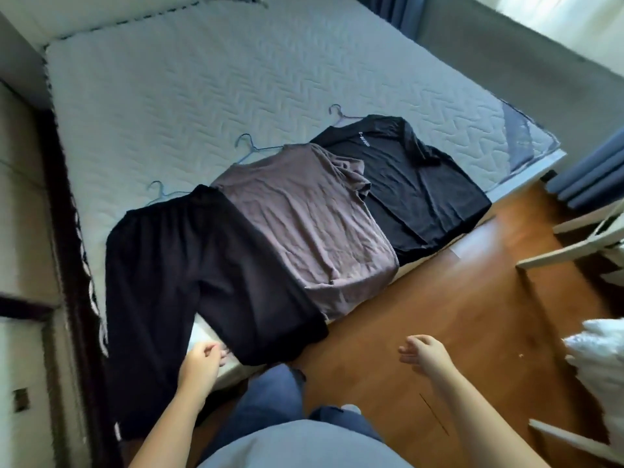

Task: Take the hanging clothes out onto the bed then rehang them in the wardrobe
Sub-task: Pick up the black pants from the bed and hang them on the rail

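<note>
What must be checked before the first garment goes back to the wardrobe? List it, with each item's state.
1. All garments laid on the bed: ok; black trousers, brown shirt, black shirt.
2. Hangers in place: ok; three hanger hooks show.
3. Garments apart: not ok; each overlaps its neighbour.
4. Right hand free: ok, open over the floor.
5. Left hand free: cannot tell; it is at the trouser hem.
6. Wardrobe rail clear: cannot tell, out of view.
</note>
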`<state>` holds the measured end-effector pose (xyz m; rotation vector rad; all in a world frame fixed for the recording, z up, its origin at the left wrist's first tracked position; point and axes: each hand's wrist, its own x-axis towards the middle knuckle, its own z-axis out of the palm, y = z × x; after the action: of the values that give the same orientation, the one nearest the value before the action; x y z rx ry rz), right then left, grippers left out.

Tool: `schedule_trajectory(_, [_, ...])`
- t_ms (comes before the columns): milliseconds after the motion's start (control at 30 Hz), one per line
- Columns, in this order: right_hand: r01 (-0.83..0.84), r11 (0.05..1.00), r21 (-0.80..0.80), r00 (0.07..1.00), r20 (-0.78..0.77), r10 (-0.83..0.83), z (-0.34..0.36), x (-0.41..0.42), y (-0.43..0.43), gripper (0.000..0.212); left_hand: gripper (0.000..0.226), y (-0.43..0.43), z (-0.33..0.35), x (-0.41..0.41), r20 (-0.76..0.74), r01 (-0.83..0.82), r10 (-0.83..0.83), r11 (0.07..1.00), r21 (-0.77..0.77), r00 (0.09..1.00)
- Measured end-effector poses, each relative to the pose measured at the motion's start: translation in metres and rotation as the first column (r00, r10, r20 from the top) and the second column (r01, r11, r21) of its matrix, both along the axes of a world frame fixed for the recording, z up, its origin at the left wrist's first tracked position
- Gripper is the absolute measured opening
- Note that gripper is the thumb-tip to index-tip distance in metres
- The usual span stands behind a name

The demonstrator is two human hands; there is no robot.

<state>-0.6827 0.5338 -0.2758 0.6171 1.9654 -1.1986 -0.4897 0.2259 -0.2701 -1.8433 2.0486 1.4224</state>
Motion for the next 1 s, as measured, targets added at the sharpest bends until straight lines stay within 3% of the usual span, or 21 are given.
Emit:
schedule_trajectory(133, [-0.196, 0.979, 0.051, 0.979, -0.051, 0.199, 0.005, -0.019, -0.064, 0.016, 0.015, -0.039, -0.010, 0.019, 0.001, -0.122, 0.122, 0.992, 0.004, 0.992])
schedule_trajectory(300, [-0.329, 0.940, 0.090, 0.942, -0.044, 0.334, -0.007, -0.031, -0.159, 0.011, 0.012, -0.115, -0.021, 0.031, 0.006, -0.212, 0.212, 0.976, 0.054, 0.977])
schedule_trajectory(600, [-0.595, 0.793, 0.128, 0.798, -0.018, 0.602, -0.051, -0.062, -0.350, 0.013, 0.017, -0.278, -0.067, 0.012, 0.162, -0.167, 0.159, 0.985, 0.034, 0.974])
schedule_trajectory(733, [-0.663, 0.740, 0.116, 0.741, -0.034, 0.670, -0.077, -0.095, -0.418, 0.018, 0.024, -0.325, -0.085, -0.019, 0.187, -0.211, 0.209, 0.978, -0.010, 0.960])
schedule_trajectory(900, [-0.720, 0.673, 0.171, 0.663, -0.117, 0.739, -0.130, -0.149, -0.508, 0.004, 0.028, -0.395, -0.124, -0.052, 0.159, -0.262, 0.274, 0.961, -0.092, 0.948])
schedule_trajectory(1000, [-0.734, 0.645, 0.212, 0.621, -0.175, 0.764, -0.154, -0.175, -0.563, 0.018, 0.030, -0.437, -0.152, -0.070, 0.156, -0.223, 0.249, 0.960, -0.166, 0.956])
